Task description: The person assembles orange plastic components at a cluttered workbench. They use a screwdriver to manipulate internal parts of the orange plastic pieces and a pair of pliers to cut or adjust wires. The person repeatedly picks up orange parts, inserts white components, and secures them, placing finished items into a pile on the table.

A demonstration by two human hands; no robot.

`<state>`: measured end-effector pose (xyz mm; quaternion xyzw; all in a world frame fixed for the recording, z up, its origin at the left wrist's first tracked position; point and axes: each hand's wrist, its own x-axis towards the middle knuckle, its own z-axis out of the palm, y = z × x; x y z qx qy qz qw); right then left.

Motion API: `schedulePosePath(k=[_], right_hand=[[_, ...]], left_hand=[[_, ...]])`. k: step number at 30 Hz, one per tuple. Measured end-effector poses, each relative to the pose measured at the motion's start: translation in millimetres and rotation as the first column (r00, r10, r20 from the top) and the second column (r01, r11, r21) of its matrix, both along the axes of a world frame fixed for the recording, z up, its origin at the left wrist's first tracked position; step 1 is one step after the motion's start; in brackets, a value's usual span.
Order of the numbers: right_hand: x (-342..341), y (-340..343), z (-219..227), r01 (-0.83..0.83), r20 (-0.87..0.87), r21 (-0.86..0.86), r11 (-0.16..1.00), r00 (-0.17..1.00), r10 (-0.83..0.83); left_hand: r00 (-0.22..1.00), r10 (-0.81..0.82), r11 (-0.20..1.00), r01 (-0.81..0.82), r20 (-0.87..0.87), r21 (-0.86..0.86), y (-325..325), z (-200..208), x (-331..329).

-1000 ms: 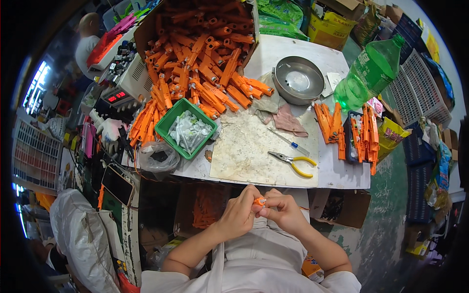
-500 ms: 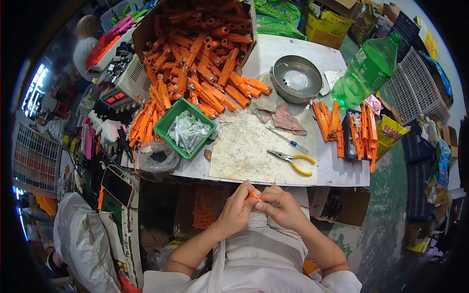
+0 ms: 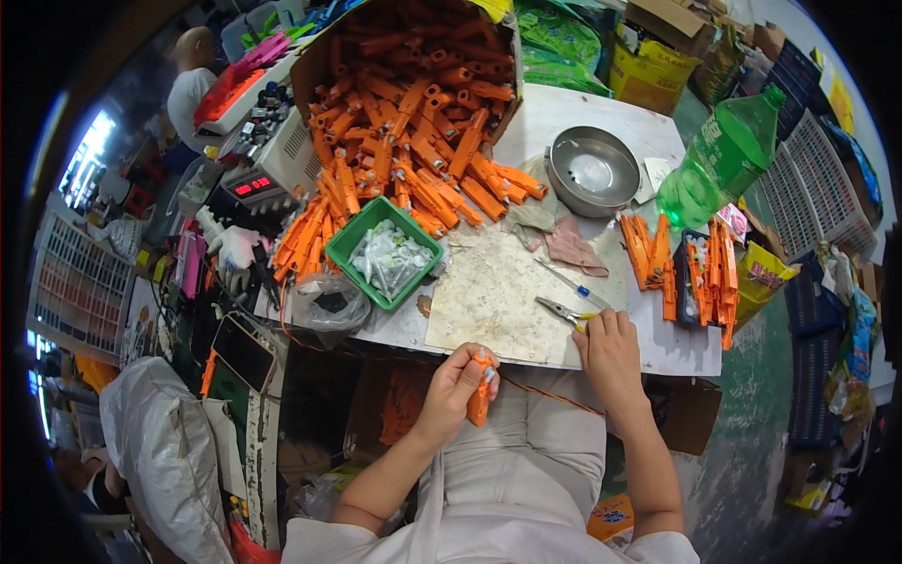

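In my left hand [image 3: 449,399], fingers closed, is a slim orange plastic gun-shaped part [image 3: 479,399], held upright over my lap just off the table's front edge. A small pale piece shows near its top. My right hand [image 3: 611,362] lies at the table's front edge with its fingers curled over the handles of the yellow-handled pliers [image 3: 561,309]. Only the metal jaws and a bit of yellow stick out from under the fingers. A thin blue-and-clear tool [image 3: 575,286], like a screwdriver or pen, lies just beyond the pliers.
A big box of orange parts [image 3: 404,122] spills onto the table. Nearer stands a green tray [image 3: 383,293] of small clear pieces. Further right are a metal bowl [image 3: 594,171], pink rag [image 3: 575,246], green bottle [image 3: 719,150] and a dark bin [image 3: 693,282] with orange parts.
My hands were together on the orange part; now the right has let go and moved right onto the pliers. My left keeps the part, turned lengthwise. The whole view has shifted slightly.
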<state>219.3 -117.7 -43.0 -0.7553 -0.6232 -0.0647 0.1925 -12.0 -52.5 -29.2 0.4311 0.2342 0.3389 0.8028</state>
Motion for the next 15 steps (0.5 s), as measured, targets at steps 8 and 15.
schedulePosePath(k=[8,15], right_hand=[[-13,-23,5,0.124,-0.982,0.142,0.982,0.14,0.124],[-58,-32,18,-0.228,-0.865,0.246,0.942,-0.491,0.107]], left_hand=[[0.999,0.04,0.998,-0.039,0.028,-0.045,6,0,3],[0.992,0.108,0.982,-0.097,-0.061,0.164,6,-2,7]])
